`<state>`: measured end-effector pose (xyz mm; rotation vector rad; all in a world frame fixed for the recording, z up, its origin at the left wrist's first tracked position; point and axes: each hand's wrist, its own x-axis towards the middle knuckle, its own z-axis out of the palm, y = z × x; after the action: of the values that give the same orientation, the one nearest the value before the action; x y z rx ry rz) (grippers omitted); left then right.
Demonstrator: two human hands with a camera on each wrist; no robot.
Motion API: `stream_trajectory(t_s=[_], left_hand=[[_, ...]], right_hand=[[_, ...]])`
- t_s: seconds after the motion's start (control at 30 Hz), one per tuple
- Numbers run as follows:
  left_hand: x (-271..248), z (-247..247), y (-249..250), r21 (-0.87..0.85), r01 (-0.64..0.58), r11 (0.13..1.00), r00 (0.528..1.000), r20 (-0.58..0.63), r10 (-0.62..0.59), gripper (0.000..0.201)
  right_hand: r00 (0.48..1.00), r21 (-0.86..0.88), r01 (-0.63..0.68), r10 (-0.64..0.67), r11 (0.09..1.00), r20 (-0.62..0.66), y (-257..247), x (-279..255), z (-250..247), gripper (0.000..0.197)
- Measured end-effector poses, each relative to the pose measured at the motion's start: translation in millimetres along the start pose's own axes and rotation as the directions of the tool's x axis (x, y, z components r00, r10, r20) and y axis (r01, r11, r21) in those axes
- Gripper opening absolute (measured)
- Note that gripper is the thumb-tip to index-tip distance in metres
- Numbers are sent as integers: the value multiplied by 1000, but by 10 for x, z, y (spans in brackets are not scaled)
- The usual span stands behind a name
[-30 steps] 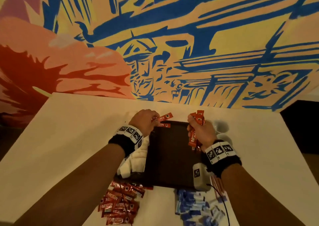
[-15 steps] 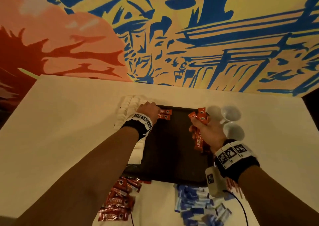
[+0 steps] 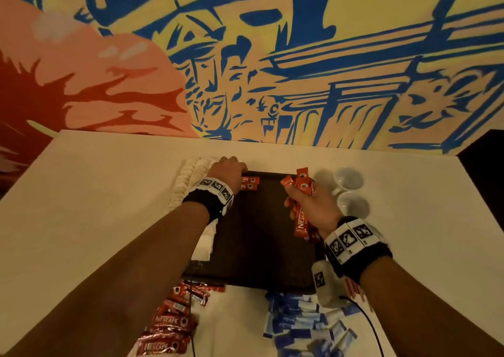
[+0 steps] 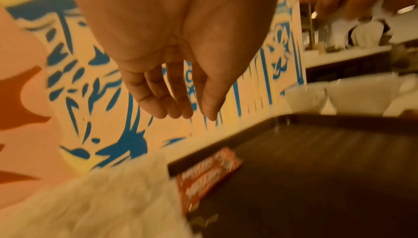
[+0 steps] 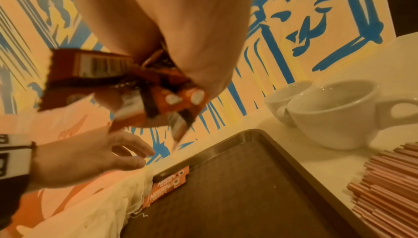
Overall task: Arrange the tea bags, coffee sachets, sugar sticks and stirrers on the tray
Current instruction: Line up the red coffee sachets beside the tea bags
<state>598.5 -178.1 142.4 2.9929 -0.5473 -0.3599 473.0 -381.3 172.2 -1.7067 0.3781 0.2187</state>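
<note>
my left hand [image 3: 227, 169] has just let go, fingers loose and empty over the tray's [image 3: 261, 247] far left corner, where two coffee sachets [image 3: 249, 183] now lie side by side. my right hand [image 3: 311, 206] grips the remaining bundle [image 3: 301, 187], so the row has started.

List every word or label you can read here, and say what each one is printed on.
"NESCAFE": loose coffee sachets on the table in front of the tray.
"NESCA…", partly covered: sachet held in the right hand.
Sachets on the tray: print too blurred to read.
Wristbands: square code markers, no words.
</note>
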Motion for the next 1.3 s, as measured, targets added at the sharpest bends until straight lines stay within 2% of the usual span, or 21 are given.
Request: stream_trajectory(t_s=[0.1,0.17,0.27,0.37,0.47,0.63,0.87,1.07,1.1,1.13,1.23,1.3], left_hand=[[-326,-296,165,-180,-71,981,989,-140,46,28],[-608,-461,276,-356,-174,918,973,-205,104,27],[-1069,-656,458,-605,-238,760,970,-189,153,31],[-1478,-761,645,-723,-227,653,974,-153,169,30],[-1744,-766,743,-748,-244,617,970,-183,162,19],[-2072,-761,796,-775,-243,583,967,-242,83,10],[-2343,-861,740,-816,-241,525,952,-304,-35,5],[-2390,-934,496,-844,-244,478,955,-294,-32,6],[-2385,-928,479,-845,-249,473,954,-298,-30,7],[-2368,-907,469,-822,-263,505,947,-319,-25,10],[-2321,-811,462,-599,-342,724,896,-440,60,26],[-2319,-766,479,-460,-415,785,859,-483,171,32]], right_hand=[[999,41,22,-24,999,41,-95,-199,-32,23],[995,66,62,-67,996,74,-154,-349,-47,26],[983,79,114,-124,990,133,-206,-571,-61,23],[972,96,138,-154,986,178,-268,-803,-48,20],[950,70,210,-220,975,220,-318,-1054,-34,21],[941,78,240,-252,968,227,-243,-1399,-64,36],[964,133,225,-240,965,114,-212,-1610,-145,32],[941,127,224,-249,966,230,-418,-1680,-126,37],[940,111,215,-236,970,245,-438,-1668,-131,34],[943,85,206,-221,975,250,-450,-1650,-132,30],[960,-47,196,-182,980,212,-483,-1614,-119,29],[969,-97,183,-163,978,187,-498,-1583,-104,30]])
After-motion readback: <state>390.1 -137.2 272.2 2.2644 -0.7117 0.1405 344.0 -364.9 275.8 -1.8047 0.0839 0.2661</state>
